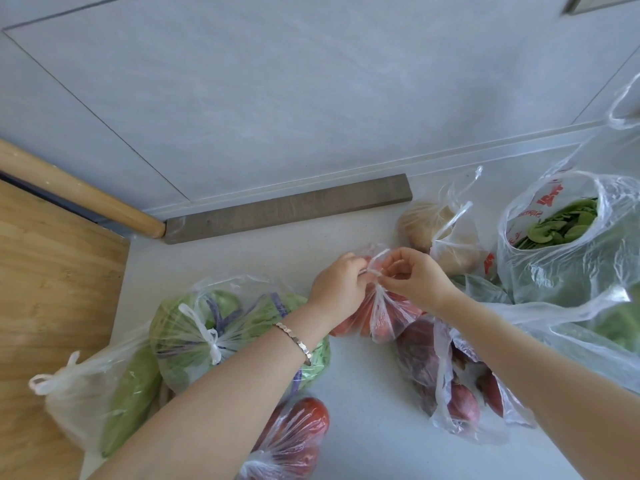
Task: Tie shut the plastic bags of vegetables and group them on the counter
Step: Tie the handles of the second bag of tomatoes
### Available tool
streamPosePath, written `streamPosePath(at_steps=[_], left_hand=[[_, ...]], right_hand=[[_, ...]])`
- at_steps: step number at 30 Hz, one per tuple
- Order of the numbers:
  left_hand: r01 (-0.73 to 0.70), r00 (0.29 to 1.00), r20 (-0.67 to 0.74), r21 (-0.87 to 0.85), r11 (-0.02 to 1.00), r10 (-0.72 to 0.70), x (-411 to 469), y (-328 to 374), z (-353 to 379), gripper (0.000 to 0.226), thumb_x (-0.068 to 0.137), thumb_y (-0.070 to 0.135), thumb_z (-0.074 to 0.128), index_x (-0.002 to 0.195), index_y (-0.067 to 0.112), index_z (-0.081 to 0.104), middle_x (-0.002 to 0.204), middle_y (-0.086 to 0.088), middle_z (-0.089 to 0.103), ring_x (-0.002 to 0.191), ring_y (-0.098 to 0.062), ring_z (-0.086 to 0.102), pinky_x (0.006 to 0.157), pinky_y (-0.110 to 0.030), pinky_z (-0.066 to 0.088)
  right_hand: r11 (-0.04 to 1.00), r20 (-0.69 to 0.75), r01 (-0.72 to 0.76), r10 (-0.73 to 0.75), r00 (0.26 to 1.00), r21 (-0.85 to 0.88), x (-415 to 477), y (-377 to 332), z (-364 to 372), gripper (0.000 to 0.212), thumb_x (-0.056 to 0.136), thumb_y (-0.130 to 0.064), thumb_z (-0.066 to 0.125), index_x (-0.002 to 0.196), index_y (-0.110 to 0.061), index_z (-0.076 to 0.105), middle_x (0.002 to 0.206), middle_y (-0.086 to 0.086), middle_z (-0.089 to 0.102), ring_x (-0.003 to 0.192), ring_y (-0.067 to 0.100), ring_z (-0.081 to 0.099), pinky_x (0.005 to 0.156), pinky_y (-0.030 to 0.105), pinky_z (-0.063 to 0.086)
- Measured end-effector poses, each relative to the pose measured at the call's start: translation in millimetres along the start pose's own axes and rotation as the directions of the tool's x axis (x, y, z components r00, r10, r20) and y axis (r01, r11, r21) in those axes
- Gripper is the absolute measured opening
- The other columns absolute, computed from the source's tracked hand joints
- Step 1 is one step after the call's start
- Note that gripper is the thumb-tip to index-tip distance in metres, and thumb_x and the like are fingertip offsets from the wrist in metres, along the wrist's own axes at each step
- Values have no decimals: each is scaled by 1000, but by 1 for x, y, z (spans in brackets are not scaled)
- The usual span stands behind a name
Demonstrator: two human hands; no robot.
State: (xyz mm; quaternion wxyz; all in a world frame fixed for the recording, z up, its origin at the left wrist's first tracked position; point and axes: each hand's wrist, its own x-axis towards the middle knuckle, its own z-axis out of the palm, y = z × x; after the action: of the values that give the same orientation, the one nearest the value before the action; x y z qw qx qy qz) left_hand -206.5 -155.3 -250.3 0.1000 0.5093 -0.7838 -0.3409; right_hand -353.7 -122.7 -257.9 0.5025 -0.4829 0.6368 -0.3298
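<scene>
The left hand (337,285) and the right hand (415,278) meet over the middle of the white table (363,427). Both hands have their fingers curled. Each one pinches a thin twisted end of the orange bag (381,317), a clear plastic bag with orange-red vegetables inside. The two ends cross between the fingertips, just above the bag's bunched neck. The bag sits on the table right under the hands. A silver bracelet (298,341) is on the left wrist.

To the left lies the cabbage bag (221,330). It has something round and green inside and a knot on top. Just beside it, further left, is the long green bag (104,386). It is knotted too, and it lies partly on a wooden board (52,306). Near the bottom edge, under the left arm, is the red bag (294,438) with round red things in it.

Just beside the orange bag, on the right, is the dark red bag (450,375). Its top hangs loose. Behind the right hand is the potato bag (426,230) with pale brown lumps inside. At the far right stands the leaf bag (561,271). It is wide open, and green leaves show at the top.

A wooden roller (79,192) and a grey strip (287,207) lie along the wall.
</scene>
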Motion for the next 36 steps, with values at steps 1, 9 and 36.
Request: streamPosePath(at_steps=[1, 9, 36], left_hand=[[49, 999, 19, -73, 996, -47, 2, 0, -3, 23, 90, 19, 55, 69, 10, 55, 77, -4, 51, 71, -26, 54, 68, -36, 43], [37, 999, 12, -131, 991, -36, -1, 3, -11, 19, 88, 18, 60, 96, 4, 70, 82, -7, 61, 74, -19, 56, 67, -27, 41], [219, 975, 121, -634, 742, -184, 3, -6, -2, 18, 82, 4, 65, 99, 5, 68, 68, 4, 66, 56, 1, 61, 59, -12, 50]], right_hand=[[1000, -10, -13, 13, 1000, 21, 1, 0, 1, 18, 77, -5, 69, 76, -19, 57, 70, -1, 64, 60, 4, 60, 61, 12, 51], [865, 82, -310, 303, 949, 394, 6, -13, 5, 39, 76, -25, 72, 109, -13, 57, 87, 5, 65, 66, 10, 62, 56, 15, 52], [773, 112, -298, 286, 952, 560, 19, -22, -8, 10, 85, -3, 59, 78, -3, 65, 68, 8, 67, 52, 6, 63, 63, 16, 55]])
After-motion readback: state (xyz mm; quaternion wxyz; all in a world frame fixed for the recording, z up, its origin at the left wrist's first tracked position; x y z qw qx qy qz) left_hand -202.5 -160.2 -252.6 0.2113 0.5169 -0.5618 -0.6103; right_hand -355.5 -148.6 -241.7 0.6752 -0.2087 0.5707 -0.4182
